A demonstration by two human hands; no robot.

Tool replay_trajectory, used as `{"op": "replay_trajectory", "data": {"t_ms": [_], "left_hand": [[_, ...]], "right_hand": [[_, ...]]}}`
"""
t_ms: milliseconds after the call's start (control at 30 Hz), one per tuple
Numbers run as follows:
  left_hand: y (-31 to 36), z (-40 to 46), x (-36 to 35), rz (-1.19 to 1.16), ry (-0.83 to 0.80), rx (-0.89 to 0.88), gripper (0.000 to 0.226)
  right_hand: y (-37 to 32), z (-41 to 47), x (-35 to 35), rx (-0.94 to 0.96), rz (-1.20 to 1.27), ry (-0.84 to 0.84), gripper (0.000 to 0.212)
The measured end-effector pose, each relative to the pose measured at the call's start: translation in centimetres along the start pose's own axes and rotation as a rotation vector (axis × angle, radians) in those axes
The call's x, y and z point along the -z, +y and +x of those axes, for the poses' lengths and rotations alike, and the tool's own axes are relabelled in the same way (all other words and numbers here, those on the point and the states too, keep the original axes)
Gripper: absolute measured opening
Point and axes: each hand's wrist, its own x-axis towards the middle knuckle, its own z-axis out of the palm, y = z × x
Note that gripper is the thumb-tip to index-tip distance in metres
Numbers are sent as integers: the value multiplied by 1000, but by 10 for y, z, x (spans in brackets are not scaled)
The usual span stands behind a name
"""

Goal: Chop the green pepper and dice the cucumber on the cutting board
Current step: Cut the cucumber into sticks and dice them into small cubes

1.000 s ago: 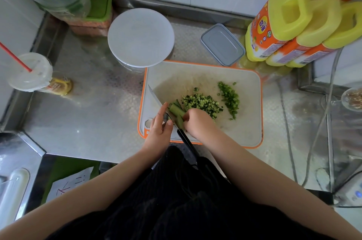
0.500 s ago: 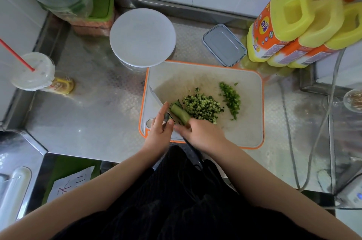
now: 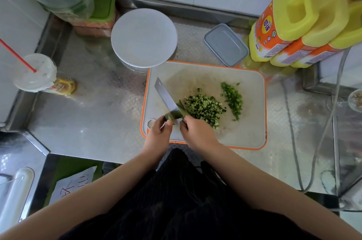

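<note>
A white cutting board with an orange rim (image 3: 250, 122) lies on the steel counter. On it sit a pile of diced cucumber (image 3: 203, 107) and, to its right, a strip of chopped green pepper (image 3: 233, 98). A cleaver (image 3: 166, 96) slants across the board's left part, flat side showing, over dark green cucumber strips (image 3: 182, 107). My right hand (image 3: 199, 134) grips the cleaver at its handle end, and the handle itself is hidden. My left hand (image 3: 158, 134) curls its fingers on the strips' near end, left of the blade.
Behind the board stand a round container with a white lid (image 3: 144, 38) and a grey lidded box (image 3: 226, 44). Yellow bottles (image 3: 290, 24) fill the back right. A cup with a red straw (image 3: 35, 72) is at the left. Cables (image 3: 293, 141) trail along the right.
My right hand has left the cucumber strips and taken the cleaver's handle end. The blade has turned its flat side up. My left hand's fingers have curled onto the strips' end.
</note>
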Motion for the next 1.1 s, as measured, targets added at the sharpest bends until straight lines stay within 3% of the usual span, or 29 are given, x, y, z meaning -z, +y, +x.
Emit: {"op": "replay_trajectory", "data": {"t_ms": [133,367,900,1100], "left_hand": [[0,1,-1,-22,21,30,37],[-3,2,-2,-78,20,40,35],[-4,4,-2,-65,21,33,44],[-3,2,-2,-106,21,31,37]], "right_hand": [[-7,-21,9,63,-90,37,38],[-14,-37,11,58,-93,23,24],[-19,-46,16,93,-141,49,29],[-20,-46,15,81,-116,42,22]]}}
